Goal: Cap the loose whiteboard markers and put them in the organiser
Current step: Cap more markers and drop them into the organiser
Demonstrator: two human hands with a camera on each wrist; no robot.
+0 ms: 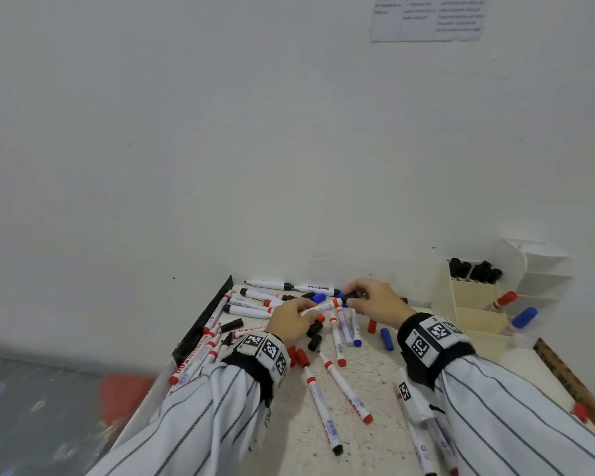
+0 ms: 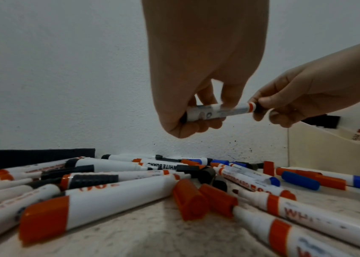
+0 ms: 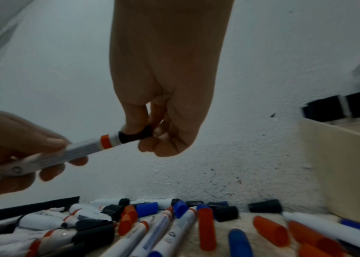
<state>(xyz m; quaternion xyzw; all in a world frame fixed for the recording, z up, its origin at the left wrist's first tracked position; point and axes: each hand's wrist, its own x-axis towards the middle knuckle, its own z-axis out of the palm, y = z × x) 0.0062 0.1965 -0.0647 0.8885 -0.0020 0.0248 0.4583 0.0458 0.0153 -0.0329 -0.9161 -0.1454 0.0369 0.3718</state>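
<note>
Head view shows a pale speckled table [image 1: 375, 451] pushed into the foot of a white plastered wall [image 1: 220, 149], with a printed sheet [image 1: 426, 17] taped high at 1 o'clock and a grey floor falling away at 8 o'clock. A black strip [image 1: 203, 321] runs along the table's left edge and a wooden ruler [image 1: 564, 376] along its right edge. Loose markers [image 1: 323, 413] and stray caps [image 1: 387, 339] in red, blue and black litter the top from 9 o'clock round to the middle; the barest patch lies near the front, between the two striped sleeves.

Over the heap, close to the wall at 12 o'clock, the left hand [image 1: 292, 321] has its fingers wrapped round the white barrel of a red-banded marker [image 1: 327, 305]. That marker is held clear of the table, its long axis roughly level, tail to 9 o'clock and tip end to 3 o'clock. The right hand [image 1: 375, 300] pinches a black cap [image 3: 135, 134] that sits over the tip end, a narrow strip of white showing between it and the red band.

At 2 o'clock stands the cream organiser [image 1: 474, 304], against the wall, with black-capped markers [image 1: 474, 269] upright in its rear compartment, and one red-capped [image 1: 504, 299] and one blue-capped marker [image 1: 524, 317] leaning out toward 3 o'clock.
</note>
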